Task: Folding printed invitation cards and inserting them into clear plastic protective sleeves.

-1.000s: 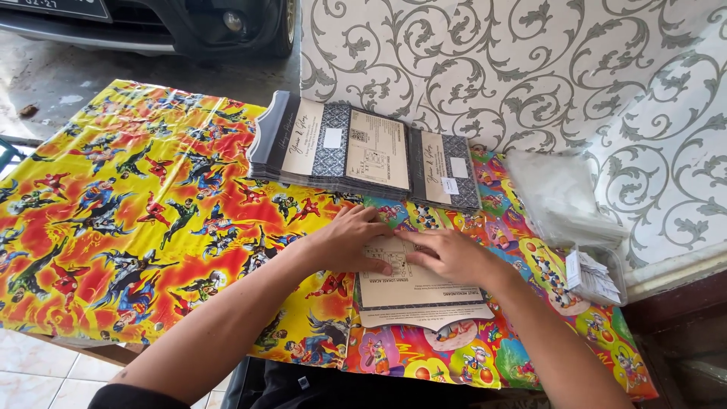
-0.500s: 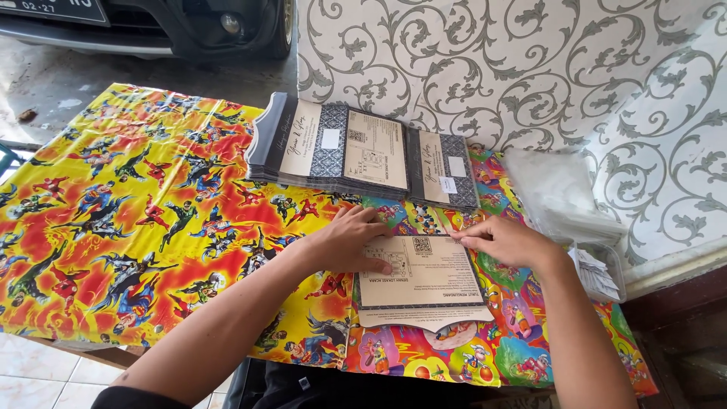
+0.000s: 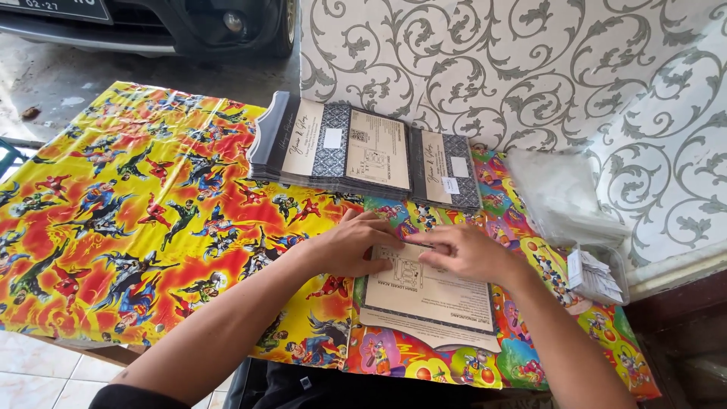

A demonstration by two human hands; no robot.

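A cream printed card with a dark patterned border (image 3: 435, 299) lies flat on the cartoon-print tablecloth (image 3: 136, 227) near the table's front edge. My left hand (image 3: 356, 242) rests on the card's upper left corner, fingers spread and pressing down. Over the card's top edge lies my right hand (image 3: 466, 254), its fingers pointing left and touching the left hand's fingertips. Neither hand grips anything. Behind the hands, at the table's back, stretches a row of stacked dark and cream cards (image 3: 356, 155).
A pile of clear plastic sleeves (image 3: 560, 193) lies at the right, with a small box of white slips (image 3: 598, 276) in front of it. A wall with a grey scroll pattern (image 3: 515, 68) stands behind. A parked car (image 3: 189, 23) is at top left.
My right hand has moved from the card's right corner leftward along its top edge to meet the left hand. The left hand stays on the card's upper left.
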